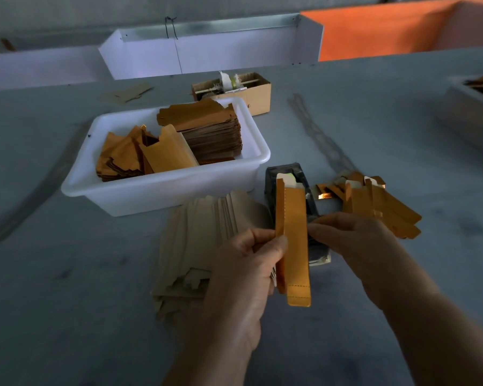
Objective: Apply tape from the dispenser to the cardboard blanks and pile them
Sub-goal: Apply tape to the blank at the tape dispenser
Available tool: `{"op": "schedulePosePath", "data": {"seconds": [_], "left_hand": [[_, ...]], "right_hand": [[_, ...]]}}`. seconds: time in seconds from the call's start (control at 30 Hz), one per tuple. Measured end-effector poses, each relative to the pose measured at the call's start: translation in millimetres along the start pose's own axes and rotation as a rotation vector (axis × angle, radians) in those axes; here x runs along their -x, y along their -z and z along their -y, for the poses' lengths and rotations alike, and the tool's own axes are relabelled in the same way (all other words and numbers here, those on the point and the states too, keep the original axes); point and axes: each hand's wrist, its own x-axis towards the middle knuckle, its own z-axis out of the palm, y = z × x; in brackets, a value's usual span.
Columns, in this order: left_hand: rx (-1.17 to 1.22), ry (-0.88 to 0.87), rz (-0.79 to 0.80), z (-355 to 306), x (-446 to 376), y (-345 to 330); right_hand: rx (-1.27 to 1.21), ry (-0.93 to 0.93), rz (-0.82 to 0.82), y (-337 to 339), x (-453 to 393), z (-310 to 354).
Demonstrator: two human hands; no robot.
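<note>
Head view: left hand (pixel 251 263) and right hand (pixel 354 240) pinch an orange blank (pixel 293 240) by its edges, over the tape dispenser (pixel 287 185). Taping step. Next, judged: lay it on the taped pile (pixel 379 207), right.

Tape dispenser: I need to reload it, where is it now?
In the head view, the tape dispenser sits centre table, just right of the white tub, partly hidden behind the orange blank both hands hold.

Dim, bluish cast; soft shadows; wide-angle bending at edges; far background slightly blurred; faint glare on metal rail (pixel 207 23).
</note>
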Motion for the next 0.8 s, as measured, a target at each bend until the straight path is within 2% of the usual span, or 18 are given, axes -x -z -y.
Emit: {"op": "schedulePosePath", "data": {"seconds": [0.27,0.4,0.5,0.8], "left_hand": [[0.039,0.036,0.012,6.5,-4.3,0.0],[0.054,0.028,0.021,7.6,-5.6,1.0],[0.077,0.025,0.024,7.7,-6.9,3.4],[0.064,-0.021,0.043,5.8,-6.1,5.5]], "right_hand": [[-0.104,-0.005,-0.015,-7.7,-2.0,0.5],[-0.137,0.117,-0.169,-9.8,3.5,-3.1],[-0.187,0.158,-0.204,-6.4,12.6,-8.0],[0.133,0.271,-0.308,-11.4,25.7,-15.9]]}}
